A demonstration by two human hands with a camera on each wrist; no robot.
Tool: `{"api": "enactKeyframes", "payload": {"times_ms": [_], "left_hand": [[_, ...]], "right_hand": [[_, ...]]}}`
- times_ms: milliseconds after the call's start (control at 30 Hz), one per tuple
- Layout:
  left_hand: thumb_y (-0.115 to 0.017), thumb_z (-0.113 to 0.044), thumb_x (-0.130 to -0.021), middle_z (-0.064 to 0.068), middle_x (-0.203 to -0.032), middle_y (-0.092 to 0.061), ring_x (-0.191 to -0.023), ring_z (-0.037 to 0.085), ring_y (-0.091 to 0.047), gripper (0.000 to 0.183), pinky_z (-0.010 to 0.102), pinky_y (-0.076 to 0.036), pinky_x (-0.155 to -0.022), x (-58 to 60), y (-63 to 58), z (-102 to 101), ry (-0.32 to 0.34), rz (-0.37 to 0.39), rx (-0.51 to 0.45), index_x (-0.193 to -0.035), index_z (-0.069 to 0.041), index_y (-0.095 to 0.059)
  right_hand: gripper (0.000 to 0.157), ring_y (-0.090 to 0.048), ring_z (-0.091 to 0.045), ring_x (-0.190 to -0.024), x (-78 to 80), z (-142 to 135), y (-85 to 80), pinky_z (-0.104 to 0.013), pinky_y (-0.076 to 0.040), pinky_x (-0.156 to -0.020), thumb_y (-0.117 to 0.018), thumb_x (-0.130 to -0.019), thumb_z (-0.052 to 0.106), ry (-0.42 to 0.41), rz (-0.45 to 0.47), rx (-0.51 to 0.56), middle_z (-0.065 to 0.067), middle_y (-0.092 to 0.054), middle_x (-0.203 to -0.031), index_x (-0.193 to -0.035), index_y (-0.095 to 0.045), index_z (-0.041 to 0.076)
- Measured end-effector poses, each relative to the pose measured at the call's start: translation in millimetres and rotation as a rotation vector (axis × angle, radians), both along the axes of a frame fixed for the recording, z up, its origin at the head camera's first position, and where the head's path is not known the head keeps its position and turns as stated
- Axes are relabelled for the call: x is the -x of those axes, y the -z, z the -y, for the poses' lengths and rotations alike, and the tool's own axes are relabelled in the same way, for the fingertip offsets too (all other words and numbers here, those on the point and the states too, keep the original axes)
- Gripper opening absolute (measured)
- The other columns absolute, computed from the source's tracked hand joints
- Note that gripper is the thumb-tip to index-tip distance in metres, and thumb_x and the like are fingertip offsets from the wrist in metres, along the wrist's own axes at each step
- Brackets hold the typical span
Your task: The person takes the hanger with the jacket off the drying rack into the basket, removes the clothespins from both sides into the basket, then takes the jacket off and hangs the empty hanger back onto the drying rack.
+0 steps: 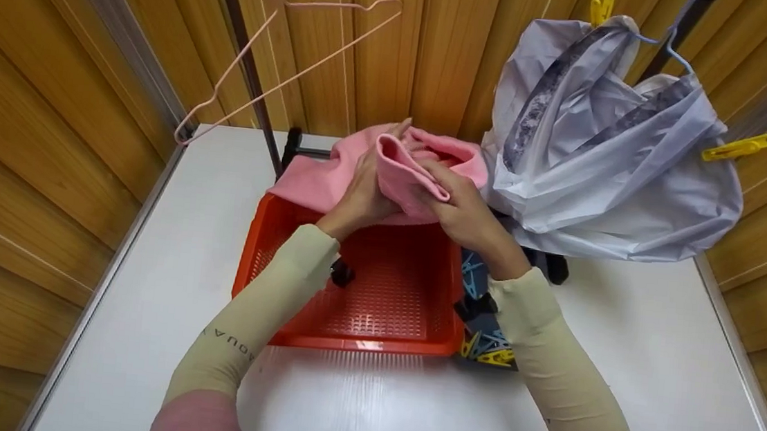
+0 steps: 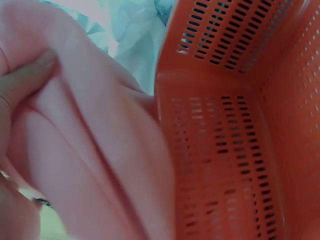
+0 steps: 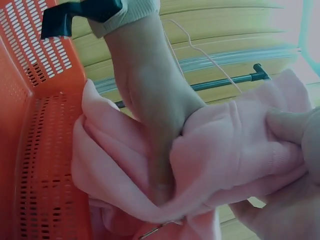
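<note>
A thick pink garment [image 1: 310,178] lies bunched over the far rim of a red basket [image 1: 372,345]. Its folded hem stands up between both hands. My left hand [image 1: 366,190] holds the garment from the left, one fingertip showing above the cloth; in the right wrist view part of this left hand [image 3: 155,100] is hidden in the folds. My right hand [image 1: 463,212] grips the folded edge from the right, with the thumb on top. The left wrist view shows a thumb [image 2: 30,77] pressing on the pink cloth [image 2: 115,140].
A pink wire hanger [image 1: 284,85] hangs at the upper left by a dark pole [image 1: 248,58]. At the right a grey-white garment [image 1: 608,186] hangs with yellow clothespins [image 1: 738,147]. Blue and yellow clothespins [image 1: 497,356] lie in a dark tray beside the basket. Wooden panels surround the white table [image 1: 141,291].
</note>
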State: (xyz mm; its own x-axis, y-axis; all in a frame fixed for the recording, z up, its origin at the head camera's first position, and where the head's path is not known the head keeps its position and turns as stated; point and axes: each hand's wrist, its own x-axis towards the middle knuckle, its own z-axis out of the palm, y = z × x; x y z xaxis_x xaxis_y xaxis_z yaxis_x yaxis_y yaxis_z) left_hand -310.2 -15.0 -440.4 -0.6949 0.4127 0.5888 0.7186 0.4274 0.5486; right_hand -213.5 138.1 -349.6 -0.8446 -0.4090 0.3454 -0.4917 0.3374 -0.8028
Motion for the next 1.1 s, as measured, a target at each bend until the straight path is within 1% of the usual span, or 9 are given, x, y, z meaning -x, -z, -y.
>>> {"api": "enactKeyframes", "payload": {"times_ms": [100,300,533,633,700,767,933,1033,1100], "left_hand": [[-0.077,-0.045,-0.064,-0.002,-0.136,-0.042,-0.124,0.008,-0.038,0.093,0.027,-0.03,-0.106,-1.1,1.7,-4,0.002,0.051,-0.062,-0.138,-0.015,-0.029],[-0.076,-0.045,-0.066,-0.01,-0.129,-0.047,-0.118,0.002,-0.042,0.085,0.021,-0.035,-0.102,-2.5,-0.9,-6,-0.007,0.088,-0.115,-0.135,-0.02,-0.034],[-0.078,-0.044,-0.064,-0.012,-0.12,-0.052,-0.108,0.0,-0.049,0.077,0.02,-0.041,-0.095,-0.9,-7.4,-3,-0.022,0.266,-0.257,-0.128,-0.026,-0.039],[-0.078,-0.047,-0.064,-0.015,-0.116,-0.055,-0.104,-0.003,-0.052,0.073,0.019,-0.043,-0.092,-0.2,-12.9,-1,-0.051,0.284,-0.281,-0.125,-0.029,-0.042],[-0.077,-0.047,-0.064,-0.014,-0.113,-0.057,-0.101,-0.003,-0.053,0.071,0.018,-0.044,-0.091,-0.2,-15.8,2,-0.091,0.261,-0.255,-0.123,-0.027,-0.044],[-0.077,-0.044,-0.066,-0.01,-0.111,-0.059,-0.1,0.0,-0.055,0.068,0.019,-0.044,-0.09,-0.4,-17.3,4,-0.121,0.217,-0.237,-0.122,-0.021,-0.046],[-0.075,-0.037,-0.07,-0.004,-0.105,-0.064,-0.095,0.005,-0.06,0.057,0.021,-0.046,-0.088,-0.2,-18.2,7,-0.142,0.169,-0.291,-0.117,-0.015,-0.052],[-0.075,-0.036,-0.071,-0.006,-0.105,-0.066,-0.094,0.003,-0.06,0.055,0.02,-0.046,-0.087,-3.2,-20.9,6,-0.13,0.2,-0.388,-0.118,-0.018,-0.054],[-0.076,-0.034,-0.07,-0.006,-0.107,-0.065,-0.095,0.005,-0.06,0.056,0.021,-0.046,-0.089,-9.1,-27.2,7,-0.11,0.225,-0.45,-0.119,-0.018,-0.054]], "right_hand": [[0.043,-0.048,-0.022,-0.12,-1.0,0,2.5,-0.035,-0.035,-0.105,-0.053,-0.089,0.004,0.022,0.042,0.029,-0.016,-0.049,-0.133,-0.13,-0.045,-0.003],[0.04,-0.052,-0.015,-0.101,-3.3,6,10.0,-0.028,-0.042,-0.095,-0.064,-0.083,0.009,0.125,0.06,0.176,-0.011,-0.058,-0.118,-0.121,-0.053,0.0],[0.06,-0.045,-0.019,-0.119,-2.1,10,40.8,-0.037,-0.035,-0.102,-0.07,-0.078,0.008,0.286,0.024,0.477,-0.011,-0.047,-0.13,-0.129,-0.04,0.0],[0.045,-0.049,-0.022,-0.114,0.0,12,58.6,-0.037,-0.04,-0.095,-0.063,-0.085,0.014,0.421,0.083,0.648,-0.011,-0.052,-0.122,-0.123,-0.043,0.0],[0.034,-0.052,-0.027,-0.11,-0.4,16,67.6,-0.036,-0.044,-0.088,-0.053,-0.092,0.021,0.461,0.198,0.767,-0.013,-0.055,-0.115,-0.117,-0.046,-0.001],[0.041,-0.053,-0.032,-0.109,-1.8,21,75.3,-0.038,-0.046,-0.087,-0.042,-0.096,0.033,0.434,0.379,0.851,-0.016,-0.057,-0.113,-0.117,-0.047,-0.003],[0.078,-0.047,-0.036,-0.121,6.2,38,91.8,-0.043,-0.039,-0.1,-0.027,-0.091,0.062,0.177,0.845,0.972,-0.022,-0.046,-0.132,-0.135,-0.035,-0.002],[0.086,-0.05,-0.031,-0.118,20.8,53,99.0,-0.044,-0.039,-0.1,-0.029,-0.082,0.073,0.065,0.982,1.067,-0.016,-0.049,-0.13,-0.136,-0.034,0.006],[0.085,-0.053,-0.025,-0.106,32.7,65,103.4,-0.04,-0.042,-0.093,-0.034,-0.077,0.078,0.005,1.027,1.125,-0.01,-0.055,-0.114,-0.129,-0.041,0.01]]}}
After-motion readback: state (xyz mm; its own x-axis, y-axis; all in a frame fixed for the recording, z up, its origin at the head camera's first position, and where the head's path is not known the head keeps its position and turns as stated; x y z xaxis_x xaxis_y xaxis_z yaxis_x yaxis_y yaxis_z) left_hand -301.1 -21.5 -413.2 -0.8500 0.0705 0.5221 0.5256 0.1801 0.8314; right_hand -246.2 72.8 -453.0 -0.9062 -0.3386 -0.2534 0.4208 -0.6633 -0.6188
